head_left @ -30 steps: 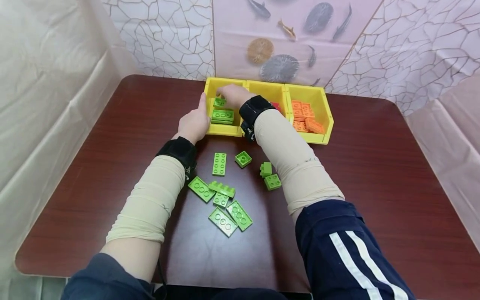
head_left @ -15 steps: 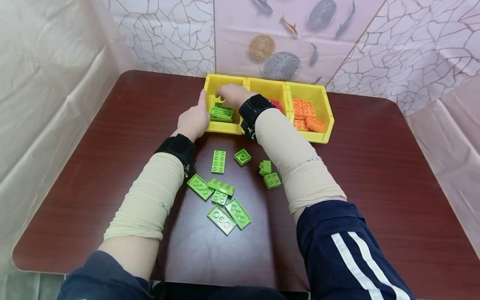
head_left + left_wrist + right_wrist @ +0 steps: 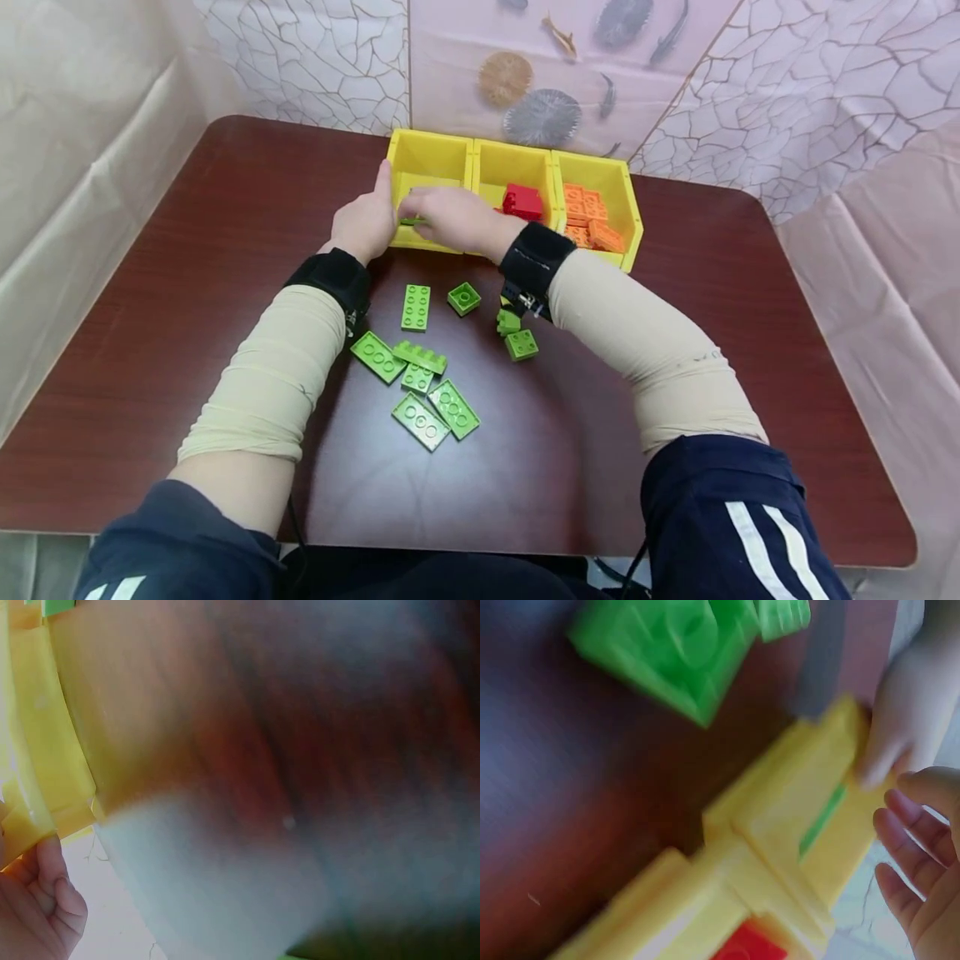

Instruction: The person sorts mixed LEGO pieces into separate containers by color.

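A yellow bin [image 3: 432, 157] with three compartments stands at the back of the table. My left hand [image 3: 363, 223] holds its left end, thumb up along the side wall; the left wrist view shows fingers [image 3: 52, 862] curled at the bin's edge. Over the front of the left compartment is my right hand [image 3: 453, 218], its fingers apart and nothing between them in the right wrist view. A sliver of green brick [image 3: 413, 222] shows under the right hand, which hides the rest of that compartment's bricks. A red brick [image 3: 522, 202] lies in the middle compartment, orange bricks [image 3: 585, 204] in the right one.
Several loose green bricks lie on the dark red table [image 3: 525, 483] before the bin: one long brick [image 3: 416, 308], a small one [image 3: 464, 298], a cluster [image 3: 420, 357] nearer the front and another small brick [image 3: 521, 344] by the right wrist. Patterned cloth [image 3: 315, 67] hangs behind.
My right hand has come forward over the left compartment, its forearm swinging right, so the green bricks there are mostly hidden and the red brick shows more. My left hand stays on the bin.
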`<state>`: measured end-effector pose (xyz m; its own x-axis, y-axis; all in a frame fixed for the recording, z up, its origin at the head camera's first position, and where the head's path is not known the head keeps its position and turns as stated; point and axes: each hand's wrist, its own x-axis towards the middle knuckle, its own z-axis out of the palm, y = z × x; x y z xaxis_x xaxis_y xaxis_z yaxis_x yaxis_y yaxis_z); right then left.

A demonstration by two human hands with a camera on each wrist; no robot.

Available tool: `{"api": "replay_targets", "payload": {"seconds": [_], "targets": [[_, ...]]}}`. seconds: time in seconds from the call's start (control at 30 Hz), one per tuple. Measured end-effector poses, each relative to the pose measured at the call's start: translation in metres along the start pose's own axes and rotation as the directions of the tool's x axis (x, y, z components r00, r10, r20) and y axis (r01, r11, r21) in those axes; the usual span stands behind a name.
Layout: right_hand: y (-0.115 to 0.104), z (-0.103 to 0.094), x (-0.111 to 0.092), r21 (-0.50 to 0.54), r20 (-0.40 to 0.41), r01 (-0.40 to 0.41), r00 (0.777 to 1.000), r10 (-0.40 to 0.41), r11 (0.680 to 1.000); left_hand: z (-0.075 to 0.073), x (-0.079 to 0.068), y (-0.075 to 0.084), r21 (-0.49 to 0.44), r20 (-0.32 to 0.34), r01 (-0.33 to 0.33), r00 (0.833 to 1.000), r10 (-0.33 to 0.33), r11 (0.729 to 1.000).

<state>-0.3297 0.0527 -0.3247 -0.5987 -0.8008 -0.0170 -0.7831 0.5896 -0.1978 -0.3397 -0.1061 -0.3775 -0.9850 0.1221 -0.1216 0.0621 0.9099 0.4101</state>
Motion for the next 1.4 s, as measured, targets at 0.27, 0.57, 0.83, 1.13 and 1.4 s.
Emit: {"api": "replay_targets", "payload": {"seconds": [0.27,0.57,0.83,1.13,1.4], "targets": [[-0.024,0.024,-0.022,0.027,0.084,0.225,0.97,-0.226,0.974,-0.002,0.002,-0.002,0.012,0.015,0.007,1.0,-0.007,1.0],[-0.035,0.04,-0.038,0.001,0.274,0.275,0.925,-0.265,0.961,-0.001,0.003,0.003,0.02,0.029,0.011,1.0,-0.012,1.0],[-0.036,0.051,-0.039,-0.045,0.228,0.292,0.934,-0.274,0.955,0.0,0.004,0.001,0.026,0.036,0.018,0.999,-0.019,1.0],[-0.037,0.048,-0.042,-0.111,0.173,0.298,0.945,-0.277,0.948,-0.002,0.003,0.002,0.015,0.054,0.037,0.998,-0.038,0.999],[-0.032,0.026,-0.063,-0.085,0.1,0.249,0.965,-0.241,0.965,-0.002,0.003,0.002,0.026,0.06,0.035,0.998,-0.037,0.999]]}}
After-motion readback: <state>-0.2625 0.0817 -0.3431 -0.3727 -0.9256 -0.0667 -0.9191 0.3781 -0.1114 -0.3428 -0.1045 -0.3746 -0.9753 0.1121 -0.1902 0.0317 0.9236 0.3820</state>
